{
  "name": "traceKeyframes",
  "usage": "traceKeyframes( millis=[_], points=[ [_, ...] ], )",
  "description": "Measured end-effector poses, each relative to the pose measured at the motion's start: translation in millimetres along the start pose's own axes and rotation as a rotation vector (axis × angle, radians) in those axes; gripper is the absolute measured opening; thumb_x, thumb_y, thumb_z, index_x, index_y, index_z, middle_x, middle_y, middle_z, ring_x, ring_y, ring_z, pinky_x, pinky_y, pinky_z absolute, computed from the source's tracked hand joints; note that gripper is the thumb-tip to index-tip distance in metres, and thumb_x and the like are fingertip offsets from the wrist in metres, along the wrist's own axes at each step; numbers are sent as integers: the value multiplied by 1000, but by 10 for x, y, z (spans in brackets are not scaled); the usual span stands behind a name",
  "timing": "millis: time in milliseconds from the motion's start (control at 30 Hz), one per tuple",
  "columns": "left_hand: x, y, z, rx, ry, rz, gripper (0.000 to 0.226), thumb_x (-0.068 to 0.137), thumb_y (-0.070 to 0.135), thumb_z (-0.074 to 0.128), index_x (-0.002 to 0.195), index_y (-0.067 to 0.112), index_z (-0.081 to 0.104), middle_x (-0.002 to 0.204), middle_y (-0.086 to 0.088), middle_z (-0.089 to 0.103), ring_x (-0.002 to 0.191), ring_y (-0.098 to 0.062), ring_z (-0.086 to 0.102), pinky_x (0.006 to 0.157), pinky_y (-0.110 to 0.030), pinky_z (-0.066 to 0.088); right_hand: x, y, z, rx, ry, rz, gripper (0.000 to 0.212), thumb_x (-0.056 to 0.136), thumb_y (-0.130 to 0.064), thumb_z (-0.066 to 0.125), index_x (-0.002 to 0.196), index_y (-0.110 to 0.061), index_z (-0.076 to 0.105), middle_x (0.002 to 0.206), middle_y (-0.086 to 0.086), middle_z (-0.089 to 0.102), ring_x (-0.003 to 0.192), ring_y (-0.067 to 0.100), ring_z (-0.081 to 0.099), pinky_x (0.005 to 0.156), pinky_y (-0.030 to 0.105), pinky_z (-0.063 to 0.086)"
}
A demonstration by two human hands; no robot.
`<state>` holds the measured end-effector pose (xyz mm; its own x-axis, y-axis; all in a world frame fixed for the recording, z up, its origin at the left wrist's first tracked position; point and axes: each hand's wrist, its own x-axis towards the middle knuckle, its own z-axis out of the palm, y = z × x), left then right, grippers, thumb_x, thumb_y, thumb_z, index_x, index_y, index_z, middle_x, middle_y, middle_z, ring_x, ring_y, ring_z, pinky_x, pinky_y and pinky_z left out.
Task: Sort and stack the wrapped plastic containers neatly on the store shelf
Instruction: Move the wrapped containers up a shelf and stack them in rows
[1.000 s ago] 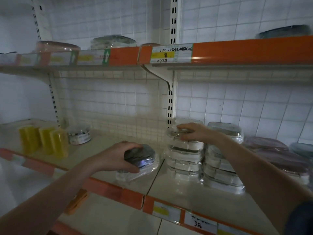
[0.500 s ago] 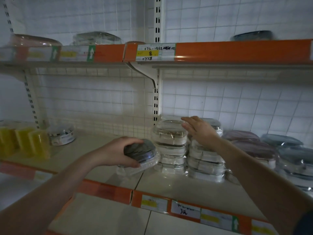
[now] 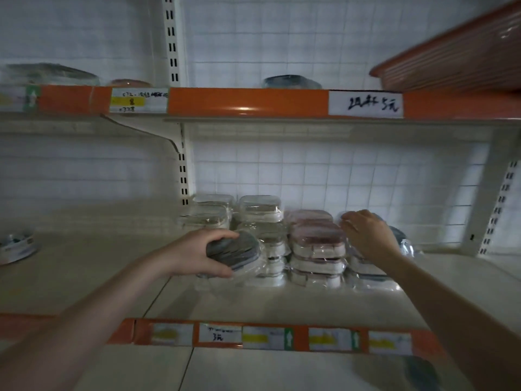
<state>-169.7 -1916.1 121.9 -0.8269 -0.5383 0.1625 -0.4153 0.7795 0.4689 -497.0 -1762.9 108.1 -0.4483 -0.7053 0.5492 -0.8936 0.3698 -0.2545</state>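
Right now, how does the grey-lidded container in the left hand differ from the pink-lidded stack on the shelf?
The grey-lidded container is a single piece, tilted and gripped by the left hand; the pink-lidded stack is several containers piled level, with no hand on it. Its lid is dark grey; theirs are dusty pink. It is held in front of the clear-lidded stacks; the pink stack stands to their right. All are wrapped in clear plastic.

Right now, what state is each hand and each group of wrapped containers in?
Left hand: grip curled round the grey-lidded wrapped plastic container, held above the shelf.
Right hand: fingers resting on the blue-lidded wrapped stack.
Pink-lidded wrapped stack: stacked, untouched.
Clear-lidded wrapped stacks: stacked at the back.
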Motion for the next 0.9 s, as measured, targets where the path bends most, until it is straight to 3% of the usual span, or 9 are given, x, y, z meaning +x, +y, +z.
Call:
traceKeyframes(
  millis=[67, 200, 333, 500, 667, 900],
  points=[
    [107, 232, 105, 18, -14, 14, 76, 68, 44, 82, 133, 44, 42, 135, 16, 40, 123, -5, 40, 96, -22, 39, -67, 284, -128, -12, 24, 50, 27, 96, -25, 46, 110, -15, 66, 111, 13, 62, 101, 32, 55, 83, 37, 43],
    [360, 706, 309, 6, -45, 31, 74, 73, 41, 79, 136, 43, 40, 128, 20, 38, 117, -4, 42, 84, -20, 46, -203, 829, -362, -8, 42, 130, 28, 97, -27, 44, 114, -16, 64, 112, 14, 60, 103, 33, 54, 83, 37, 43],
    [686, 1140, 508, 66, -55, 58, 80, 67, 55, 76, 137, 48, 37, 142, 17, 36, 125, -8, 40, 101, -35, 42, -323, 1332, -520, -21, 41, 142, 30, 98, -29, 45, 117, -14, 63, 115, 15, 60, 104, 33, 55, 86, 39, 44],
    [1141, 1663, 715, 19, -52, 137, 75, 74, 37, 78, 139, 38, 40, 141, 11, 38, 118, -6, 40, 85, -22, 40, -422, 1821, -673, -49, 23, 185, 29, 97, -30, 46, 114, -15, 64, 112, 15, 60, 102, 35, 56, 85, 40, 43],
    [1580, 1999, 840, 42, -75, 180, 74, 75, 36, 77, 139, 35, 40, 142, 10, 38, 120, -6, 38, 94, -22, 35, -505, 2137, -746, -23, 15, 238, 28, 95, -31, 49, 114, -15, 63, 108, 16, 61, 100, 35, 57, 82, 38, 43],
    [2262, 2124, 953, 35, -103, 238, 71, 74, 33, 79, 136, 30, 46, 136, 11, 45, 118, -8, 43, 95, -22, 37, -619, 2395, -665, -67, 8, 308, 27, 92, -28, 55, 115, -16, 64, 117, 10, 61, 104, 32, 58, 79, 35, 43]
  ],
)
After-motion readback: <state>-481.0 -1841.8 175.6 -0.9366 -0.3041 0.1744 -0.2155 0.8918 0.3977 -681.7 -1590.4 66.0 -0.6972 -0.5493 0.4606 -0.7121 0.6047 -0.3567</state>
